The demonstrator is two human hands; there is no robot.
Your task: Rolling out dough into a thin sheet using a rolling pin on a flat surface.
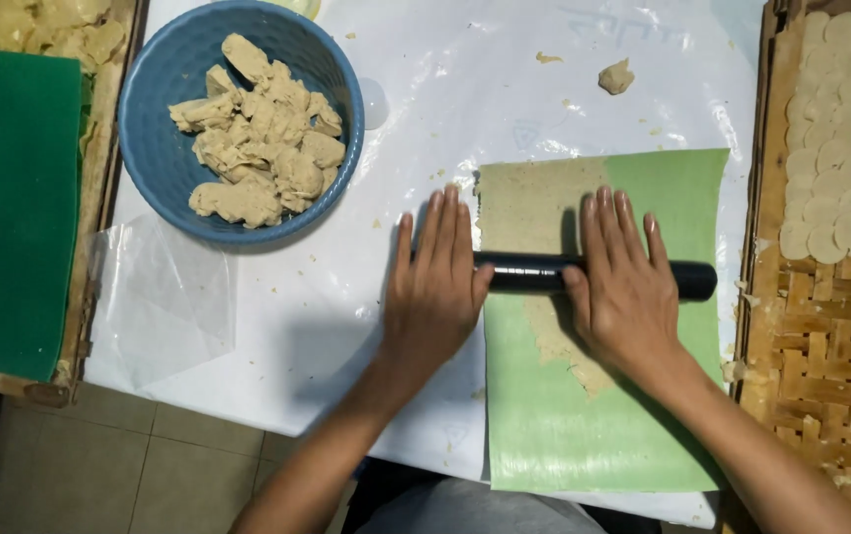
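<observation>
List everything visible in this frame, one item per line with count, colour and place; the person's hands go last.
rolling pin: one, black, across the green sheet under both hands
rolled dough: one thin layer, tan, on the sheet's upper left
green sheet: one, light green, table centre-right
bowl: one, blue, upper left
dough chunks: many, beige, piled in the bowl
dough lump: one, beige, loose on the table at the top
dough discs: many, pale, on the woven tray, upper right
woven tray: one, brown, right edge
green mat: one, dark green, far left
clear plastic sheet: one, below the bowl
left hand: flat on the pin's left end
right hand: flat on the pin's right part
</observation>
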